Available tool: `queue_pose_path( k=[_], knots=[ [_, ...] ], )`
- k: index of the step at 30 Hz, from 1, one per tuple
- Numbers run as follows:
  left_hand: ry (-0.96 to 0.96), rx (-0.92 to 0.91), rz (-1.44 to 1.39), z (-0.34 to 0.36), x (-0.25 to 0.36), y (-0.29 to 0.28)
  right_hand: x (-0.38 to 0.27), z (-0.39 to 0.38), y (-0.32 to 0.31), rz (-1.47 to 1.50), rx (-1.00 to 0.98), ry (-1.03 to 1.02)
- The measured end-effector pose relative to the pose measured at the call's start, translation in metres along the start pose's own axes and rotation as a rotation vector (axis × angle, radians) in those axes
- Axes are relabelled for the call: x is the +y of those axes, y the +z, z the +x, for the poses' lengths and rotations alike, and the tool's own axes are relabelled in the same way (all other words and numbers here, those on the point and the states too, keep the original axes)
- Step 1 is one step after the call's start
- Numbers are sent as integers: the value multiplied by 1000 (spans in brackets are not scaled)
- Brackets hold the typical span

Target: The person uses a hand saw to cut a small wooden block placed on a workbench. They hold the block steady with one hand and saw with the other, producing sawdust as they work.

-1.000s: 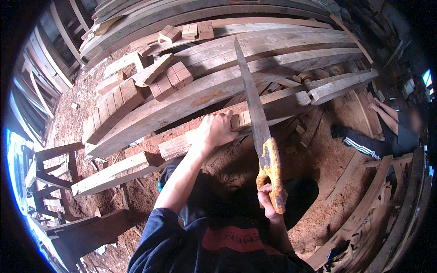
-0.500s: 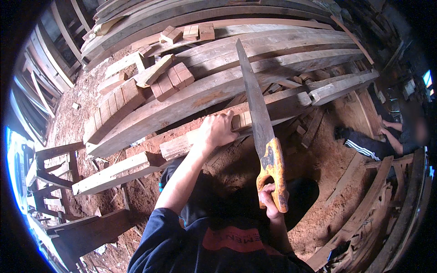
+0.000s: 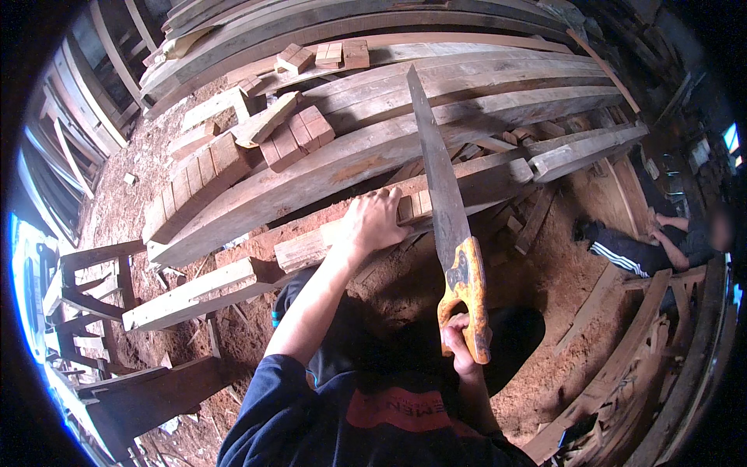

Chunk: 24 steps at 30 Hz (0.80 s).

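Note:
My left hand (image 3: 373, 222) grips a sawdust-covered wooden beam (image 3: 307, 249), its fingers curled over the top beside some short block-like sections (image 3: 414, 205). My right hand (image 3: 461, 346) is closed on the yellow, paint-worn handle of a handsaw (image 3: 464, 272). The long steel blade points away from me and lies across that beam, just right of my left hand; whether its teeth are in the wood I cannot tell. Beyond sit short cut blocks (image 3: 296, 136) and a longer scored piece (image 3: 194, 187) on thick timbers (image 3: 358, 159).
A co-worker (image 3: 677, 241) sits at the right, hands on a board. Wooden trestles (image 3: 93, 296) stand at the left. More planks lean at the upper left (image 3: 117, 54) and lie at the lower right (image 3: 622, 373). Sawdust covers the floor (image 3: 576, 327).
The saw has shifted very slightly to the right, with my hands almost still. The co-worker's hands have moved down and to the right along the board.

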<state>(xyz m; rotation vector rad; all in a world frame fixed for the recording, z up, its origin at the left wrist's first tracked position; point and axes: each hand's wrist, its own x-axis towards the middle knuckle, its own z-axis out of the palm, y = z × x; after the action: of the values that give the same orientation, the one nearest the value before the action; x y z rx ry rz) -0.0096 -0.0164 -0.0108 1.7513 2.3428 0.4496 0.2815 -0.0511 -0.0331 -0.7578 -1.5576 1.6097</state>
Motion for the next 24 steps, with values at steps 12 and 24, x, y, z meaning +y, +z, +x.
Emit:
queue_pose_path(
  k=[12, 24],
  knots=[
    [102, 256, 148, -6, 3, 3, -3, 3, 8, 22, 4, -61],
    [-54, 48, 27, -5, 11, -9, 0, 2, 5, 46, 1, -48]
  ],
)
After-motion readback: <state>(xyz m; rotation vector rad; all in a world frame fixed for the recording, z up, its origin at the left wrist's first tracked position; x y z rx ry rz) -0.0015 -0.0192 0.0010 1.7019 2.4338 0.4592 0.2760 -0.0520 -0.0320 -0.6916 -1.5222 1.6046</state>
